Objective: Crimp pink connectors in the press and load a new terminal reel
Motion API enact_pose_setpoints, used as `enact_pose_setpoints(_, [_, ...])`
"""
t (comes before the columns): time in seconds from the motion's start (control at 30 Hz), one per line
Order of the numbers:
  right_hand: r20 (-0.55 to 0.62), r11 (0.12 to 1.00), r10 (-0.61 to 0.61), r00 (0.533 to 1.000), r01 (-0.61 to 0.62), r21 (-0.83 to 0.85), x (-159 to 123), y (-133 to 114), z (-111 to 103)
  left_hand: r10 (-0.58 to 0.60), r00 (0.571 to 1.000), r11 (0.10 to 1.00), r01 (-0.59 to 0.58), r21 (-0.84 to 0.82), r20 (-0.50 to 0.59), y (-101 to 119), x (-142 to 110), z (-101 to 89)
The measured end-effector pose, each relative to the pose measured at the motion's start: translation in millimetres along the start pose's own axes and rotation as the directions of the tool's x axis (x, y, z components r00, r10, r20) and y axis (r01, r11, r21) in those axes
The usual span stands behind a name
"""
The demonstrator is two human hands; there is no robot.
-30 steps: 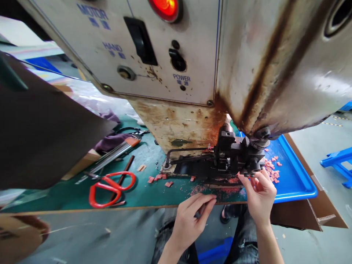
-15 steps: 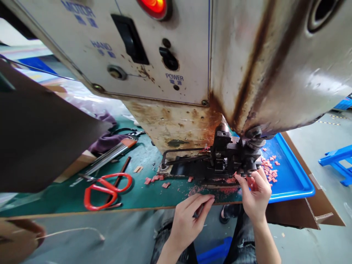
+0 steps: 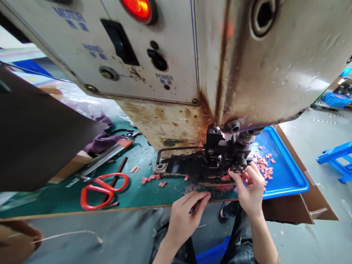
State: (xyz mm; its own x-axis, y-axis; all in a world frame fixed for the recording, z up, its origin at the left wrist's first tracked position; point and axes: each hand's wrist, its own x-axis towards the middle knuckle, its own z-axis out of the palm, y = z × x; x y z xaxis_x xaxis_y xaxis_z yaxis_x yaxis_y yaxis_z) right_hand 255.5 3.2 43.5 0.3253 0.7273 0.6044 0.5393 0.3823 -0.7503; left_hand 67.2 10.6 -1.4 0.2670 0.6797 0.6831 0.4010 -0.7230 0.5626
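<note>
My right hand (image 3: 250,192) is at the front of the black metal die (image 3: 220,152) under the press head. Its thumb and forefinger pinch a small pink piece (image 3: 229,171) against the die's front edge, and more pink pieces (image 3: 246,180) show inside the curled fingers. My left hand (image 3: 185,218) hovers by the table's front edge, left of the right hand. Thumb and fingertips are pressed together there; anything between them is hidden. Pink crumbs (image 3: 192,187) lie on the table around the die, with several loose pink pieces (image 3: 150,178) farther left.
The worn press (image 3: 165,121) with its switch panel and lit red lamp (image 3: 139,9) fills the upper view. A blue tray (image 3: 288,176) holding pink pieces stands right of the die. Orange-handled scissors (image 3: 97,201), a dark bar and other tools lie left on the green table (image 3: 132,200).
The whole view has shifted slightly, so the press and table appear farther left. Both hands keep nearly the same places relative to the die, still pinched.
</note>
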Motion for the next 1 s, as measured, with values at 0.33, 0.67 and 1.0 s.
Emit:
enact_pose_setpoints(0.33, [-0.159, 0.997, -0.011, 0.987, -0.001, -0.072, -12.0, -6.0, 14.0, -0.027, 1.000, 1.000, 0.027, -0.013, 0.015, -0.1, -2.1, -3.6])
enact_pose_setpoints(0.67, [-0.063, 0.997, -0.041, 0.997, 0.037, -0.070, -3.0, -5.2, 3.0, -0.025, 1.000, 0.999, 0.026, -0.044, 0.010, -0.1, -2.3, -4.1])
enact_pose_setpoints(1.0, [-0.182, 0.989, -0.041, 0.983, 0.014, -0.147, -13.4, -10.1, 14.4, -0.018, 1.000, 0.999, 0.018, -0.027, -0.006, -4.1, -3.0, -3.8])
